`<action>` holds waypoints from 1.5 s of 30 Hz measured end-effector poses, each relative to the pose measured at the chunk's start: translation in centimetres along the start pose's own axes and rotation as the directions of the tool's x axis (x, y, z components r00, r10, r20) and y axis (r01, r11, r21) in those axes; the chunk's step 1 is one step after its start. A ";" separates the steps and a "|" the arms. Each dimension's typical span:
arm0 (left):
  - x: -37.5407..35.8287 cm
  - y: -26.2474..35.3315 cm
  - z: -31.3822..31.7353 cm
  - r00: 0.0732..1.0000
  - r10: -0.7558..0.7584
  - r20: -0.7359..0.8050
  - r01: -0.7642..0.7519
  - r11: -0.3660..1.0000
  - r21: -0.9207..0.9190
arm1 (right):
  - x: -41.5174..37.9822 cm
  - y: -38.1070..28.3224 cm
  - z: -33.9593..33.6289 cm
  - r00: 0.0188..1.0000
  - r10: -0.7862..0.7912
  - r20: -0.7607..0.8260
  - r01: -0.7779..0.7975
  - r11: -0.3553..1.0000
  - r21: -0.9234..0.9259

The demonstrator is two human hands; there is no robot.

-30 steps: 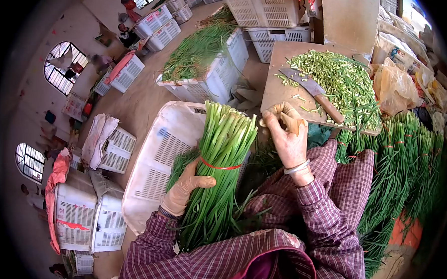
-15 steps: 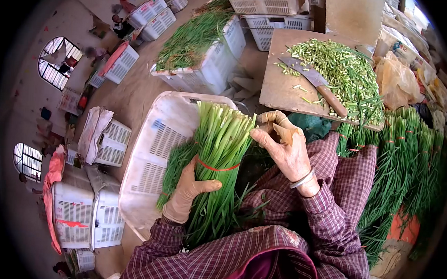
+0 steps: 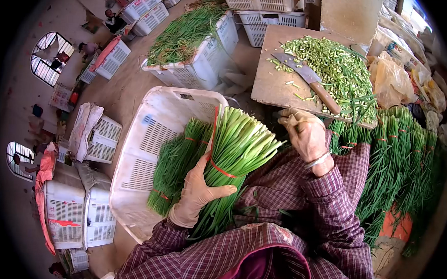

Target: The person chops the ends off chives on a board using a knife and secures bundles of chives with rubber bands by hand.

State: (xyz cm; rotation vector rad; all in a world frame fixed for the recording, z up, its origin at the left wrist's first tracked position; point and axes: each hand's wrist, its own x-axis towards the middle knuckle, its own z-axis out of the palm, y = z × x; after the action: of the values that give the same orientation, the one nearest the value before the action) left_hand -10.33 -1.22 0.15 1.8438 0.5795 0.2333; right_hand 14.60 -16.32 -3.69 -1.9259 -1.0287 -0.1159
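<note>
My left hand (image 3: 195, 192), in a pale glove, is wrapped round a bundle of garlic chives (image 3: 238, 145). A red tie (image 3: 221, 170) circles the bundle, with a loose end standing up along its left side. The cut pale stems point up and right, and the green leaves hang toward my lap. My right hand (image 3: 306, 135) is apart from the bundle, just below the cutting board (image 3: 271, 87). Its covered fingers are curled together; what they hold, if anything, is hidden. More tied chive bundles (image 3: 175, 165) lie in the white crate (image 3: 131, 185) at my left.
On the board lie a cleaver (image 3: 306, 76) and a heap of chopped stem ends (image 3: 336, 64). Tied bunches (image 3: 395, 152) hang at the right. A crate (image 3: 207, 54) heaped with loose chives stands ahead. Covered crates (image 3: 65, 212) and several people are farther left.
The bundle has tilted to the right, its cut ends leaning over. My right hand has moved away from the stems to the right, its fingers more curled. The red tie's loose end now shows.
</note>
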 end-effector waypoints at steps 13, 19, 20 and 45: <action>0.3 0.5 0.6 0.999 -0.047 0.003 0.047 0.998 -0.035 | -0.9 -5.7 -1.1 0.956 -0.295 -0.002 0.293 0.950 0.108; 0.2 0.9 0.9 0.998 -0.060 0.026 0.062 0.994 -0.094 | -1.2 -6.7 -0.2 0.989 -0.135 -0.061 0.148 0.937 0.318; 0.2 0.8 0.8 0.998 -0.061 0.028 0.063 0.994 -0.094 | -1.3 -6.6 -0.1 0.992 -0.115 -0.047 0.124 0.920 0.371; -0.2 -1.7 -0.6 0.997 -0.054 0.053 0.059 0.995 -0.086 | 4.8 3.5 -13.5 0.787 0.060 -0.614 0.063 0.982 0.177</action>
State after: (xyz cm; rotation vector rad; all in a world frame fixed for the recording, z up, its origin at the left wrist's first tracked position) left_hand -11.25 -0.42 -1.20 1.7418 0.5765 0.1705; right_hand 24.30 -24.44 3.81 -1.5424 -0.5646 -0.5938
